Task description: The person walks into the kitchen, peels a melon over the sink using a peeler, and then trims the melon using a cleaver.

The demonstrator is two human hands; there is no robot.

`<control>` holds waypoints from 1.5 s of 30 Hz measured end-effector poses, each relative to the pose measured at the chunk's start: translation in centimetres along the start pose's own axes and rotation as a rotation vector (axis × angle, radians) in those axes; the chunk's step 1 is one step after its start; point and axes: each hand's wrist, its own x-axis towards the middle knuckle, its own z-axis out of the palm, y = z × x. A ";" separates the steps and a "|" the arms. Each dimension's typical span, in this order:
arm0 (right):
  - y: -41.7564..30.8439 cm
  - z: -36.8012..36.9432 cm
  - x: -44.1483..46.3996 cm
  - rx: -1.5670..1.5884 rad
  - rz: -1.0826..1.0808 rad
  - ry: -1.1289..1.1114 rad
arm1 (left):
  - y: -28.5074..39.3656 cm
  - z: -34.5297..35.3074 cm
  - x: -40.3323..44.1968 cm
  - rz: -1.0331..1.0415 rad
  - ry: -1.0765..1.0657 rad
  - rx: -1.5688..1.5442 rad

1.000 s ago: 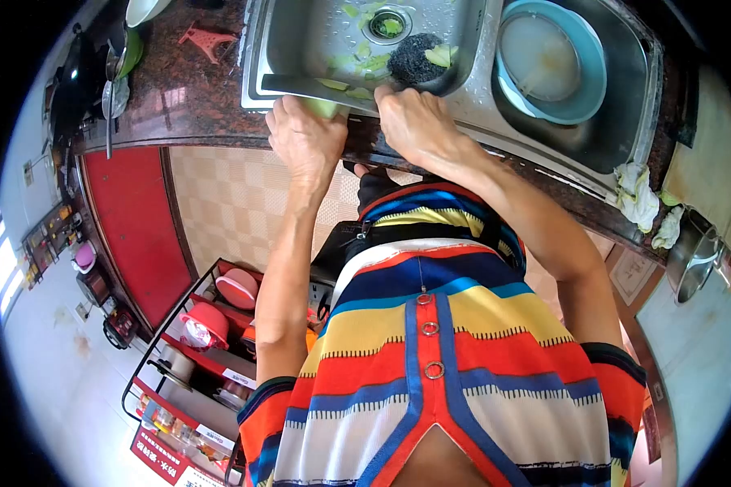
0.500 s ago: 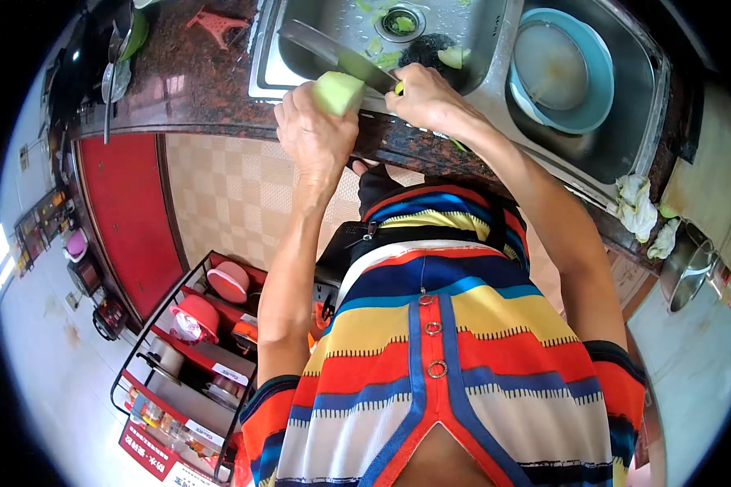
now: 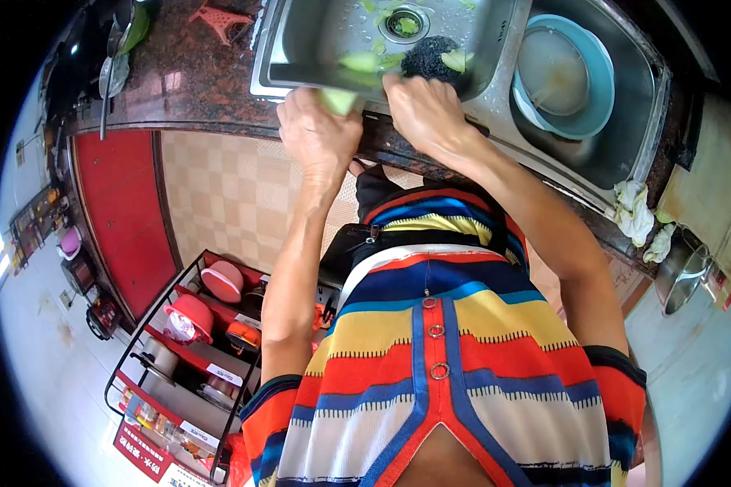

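At the sink's front edge, my left hand (image 3: 318,130) is closed round a pale green peeled piece of gourd (image 3: 339,101). My right hand (image 3: 430,118) grips a kitchen knife, its handle hidden in my fingers. The knife's blade (image 3: 304,76) is smeared by motion and lies across the far side of the gourd. Just beyond the blade, a blurred light green slice (image 3: 360,62) shows over the sink basin (image 3: 317,36). Green peelings (image 3: 391,61) lie in the basin near the drain (image 3: 404,25). A dark mesh scrubber (image 3: 427,58) rests there too, with a pale green scrap (image 3: 456,60) against it.
The right basin holds a light blue tub (image 3: 597,81) with a round pan-like vessel in it. Crumpled cloths (image 3: 632,213) lie at the counter's right edge. A red plastic rack (image 3: 218,23) is on the dark counter (image 3: 158,85). A shelf cart (image 3: 150,333) stands lower left.
The knife has swung from slanting beside the gourd to lying level across it. A green slice now appears over the basin. The gourd has tipped away and shows less.
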 end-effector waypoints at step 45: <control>2.6 -2.8 -2.4 0.164 0.219 -0.039 | -1.6 0.0 -1.6 0.030 0.018 -0.249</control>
